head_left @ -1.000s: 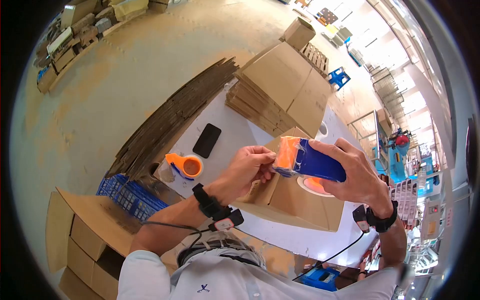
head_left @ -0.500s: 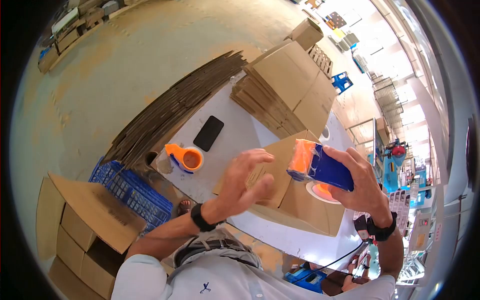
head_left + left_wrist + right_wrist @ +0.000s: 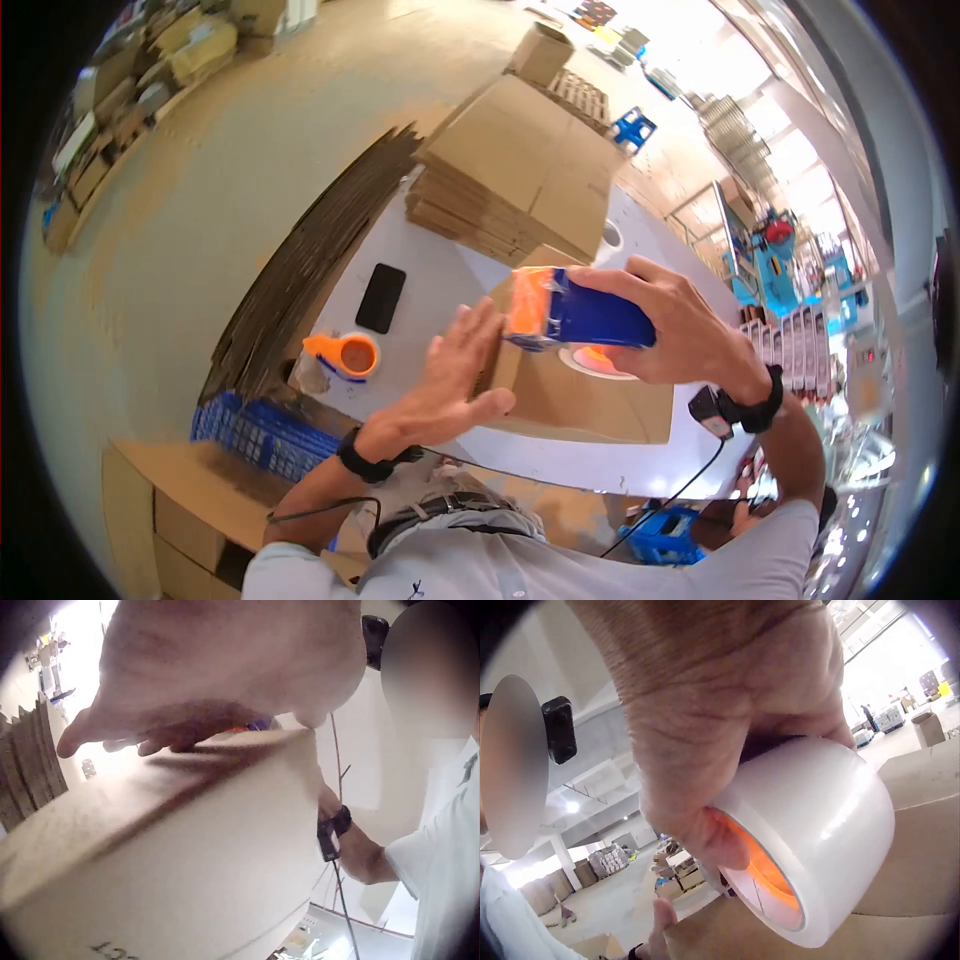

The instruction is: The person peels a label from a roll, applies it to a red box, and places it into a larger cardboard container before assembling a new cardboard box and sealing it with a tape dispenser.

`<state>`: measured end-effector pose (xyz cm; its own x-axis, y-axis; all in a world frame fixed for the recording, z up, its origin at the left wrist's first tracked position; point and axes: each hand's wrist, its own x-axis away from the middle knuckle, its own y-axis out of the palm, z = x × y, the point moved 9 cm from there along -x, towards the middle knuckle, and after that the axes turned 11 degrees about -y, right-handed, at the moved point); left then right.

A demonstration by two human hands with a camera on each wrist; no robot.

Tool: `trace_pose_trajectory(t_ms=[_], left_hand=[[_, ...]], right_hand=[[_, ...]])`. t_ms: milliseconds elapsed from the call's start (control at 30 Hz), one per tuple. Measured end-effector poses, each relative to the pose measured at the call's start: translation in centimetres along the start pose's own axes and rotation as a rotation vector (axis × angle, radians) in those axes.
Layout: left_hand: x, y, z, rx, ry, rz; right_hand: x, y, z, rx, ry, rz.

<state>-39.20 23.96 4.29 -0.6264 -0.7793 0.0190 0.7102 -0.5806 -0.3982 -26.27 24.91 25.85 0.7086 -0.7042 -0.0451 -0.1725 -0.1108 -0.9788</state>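
Observation:
My right hand (image 3: 685, 325) grips a blue and orange tape dispenser (image 3: 605, 315) above a cardboard box (image 3: 610, 405). The right wrist view shows its wide roll of clear tape (image 3: 832, 817), with the thumb at the orange core. Straight fingers of my left hand (image 3: 440, 380) lie along the box's near-left edge, beside the front of the dispenser. In the left wrist view, that hand (image 3: 232, 667) spreads over the top edge of the box (image 3: 210, 855), palm down.
On the white table (image 3: 430, 290) lie a black phone (image 3: 381, 298) and a second, orange tape dispenser (image 3: 345, 355). Flattened cartons (image 3: 520, 170) are stacked behind the box. A blue crate (image 3: 260, 440) and an open carton (image 3: 180, 500) stand at lower left.
My left hand has left the front of the dispenser, where its fingers pinched, and moved left and down to the box edge, fingers straight. The right hand still holds the dispenser. The head view has shifted.

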Motion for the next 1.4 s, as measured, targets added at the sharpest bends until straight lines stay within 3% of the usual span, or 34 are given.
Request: trace_pose_trajectory(t_ms=[100,233,333,367,467,533,567,667,767,867,1000,1200,1300,1400], left_hand=[[-1.1,-5.0,4.8,0.385,0.362,0.178],[-4.8,-3.1,6.6,0.836,0.257,-0.049],[-5.2,-3.4,5.7,0.499,0.284,-0.013],[-5.1,-3.6,6.0,0.539,0.28,-0.047],[-5.1,-4.3,5.9,0.15,0.173,-0.021],[-5.3,-4.8,6.5,0.029,0.234,-0.027],[-5.3,-4.7,6.7,-0.023,0.262,-0.021],[-5.1,-4.6,6.9,-0.068,0.268,-0.016],[-4.7,-4.7,7.4,-0.169,0.272,-0.022],[-4.6,-4.8,8.6,-0.356,0.218,-0.087],[-4.1,-4.6,13.8,-1.018,0.04,-0.057],[-6.8,5.7,26.1,-0.999,0.352,-0.124],[-9.4,12.9,26.1,-0.863,0.321,-0.255],[-11.7,16.5,23.8,-0.83,0.279,-0.339]], right_hand=[[-0.2,0.0,0.0,-0.022,0.084,-0.107],[-0.6,-0.2,-0.1,-0.052,0.047,-0.146],[-0.2,0.3,0.8,-0.111,0.014,-0.138],[-0.2,0.1,0.6,-0.146,0.011,-0.147],[1.2,0.0,1.1,-0.172,0.006,-0.189],[3.6,-0.9,2.2,-0.174,0.0,-0.192],[6.0,-1.4,3.2,-0.179,-0.094,-0.095],[15.4,-4.0,5.4,-0.086,-0.085,-0.008],[25.0,-2.2,9.0,-0.028,0.121,-0.07],[28.2,0.2,10.6,-0.108,0.102,0.123],[29.0,1.0,11.2,-0.146,0.037,0.216],[29.8,2.9,12.3,-0.235,-0.001,0.285],[30.1,3.9,12.8,-0.268,-0.023,0.323],[30.6,4.6,13.3,-0.287,-0.052,0.365]])
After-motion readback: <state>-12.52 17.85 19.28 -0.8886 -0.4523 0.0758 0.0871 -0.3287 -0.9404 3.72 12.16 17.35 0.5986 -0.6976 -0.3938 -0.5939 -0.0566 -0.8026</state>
